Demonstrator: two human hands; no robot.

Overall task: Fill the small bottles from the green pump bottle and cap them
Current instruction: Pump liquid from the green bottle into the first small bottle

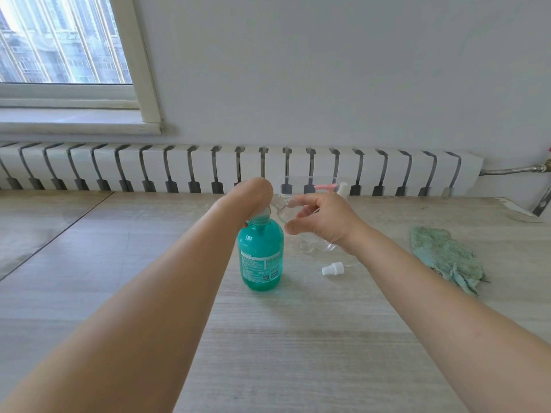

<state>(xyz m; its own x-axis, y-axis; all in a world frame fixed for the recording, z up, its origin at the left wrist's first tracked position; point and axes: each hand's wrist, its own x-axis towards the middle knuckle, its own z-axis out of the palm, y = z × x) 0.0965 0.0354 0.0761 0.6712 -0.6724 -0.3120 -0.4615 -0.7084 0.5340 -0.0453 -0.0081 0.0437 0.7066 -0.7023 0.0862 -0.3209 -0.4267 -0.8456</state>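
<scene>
Bent at the wrist, left hand (253, 193) pressed down on the green pump bottle (261, 254); right hand (320, 223) pinched a small clear bottle (283, 211) at its spout, frame center.

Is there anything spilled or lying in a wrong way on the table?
No spill shows. A white spray cap lies on its side on the table, off its bottle, and a clear bottle seems to lie behind the right hand.

Both forearms are bare from the near edge of the view up to the wrists, with no sleeves showing. The left hand (252, 192) and right hand (323, 223) carry no gloves, rings, watch or bracelet.
</scene>
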